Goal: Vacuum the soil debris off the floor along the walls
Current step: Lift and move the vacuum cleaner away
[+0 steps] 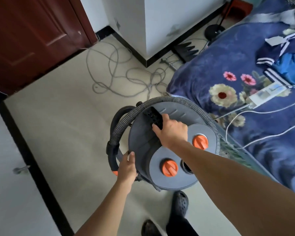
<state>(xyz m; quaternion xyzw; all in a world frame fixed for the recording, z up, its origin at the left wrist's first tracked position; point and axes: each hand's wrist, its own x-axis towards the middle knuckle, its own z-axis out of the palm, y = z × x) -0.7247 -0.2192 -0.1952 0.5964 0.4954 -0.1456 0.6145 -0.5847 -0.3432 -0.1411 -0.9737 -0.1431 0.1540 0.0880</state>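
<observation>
A grey drum vacuum cleaner with two orange knobs on its lid stands on the pale floor beside the bed. Its ribbed grey hose loops around the lid's rim. My right hand grips the black carry handle on top of the lid. My left hand holds the black hose end with its orange tip at the vacuum's left side. No soil debris is visible on the floor.
A grey power cable lies tangled on the floor ahead, near the white wall corner with black skirting. A dark red door stands far left. The blue floral bed fills the right. My feet in dark shoes are below.
</observation>
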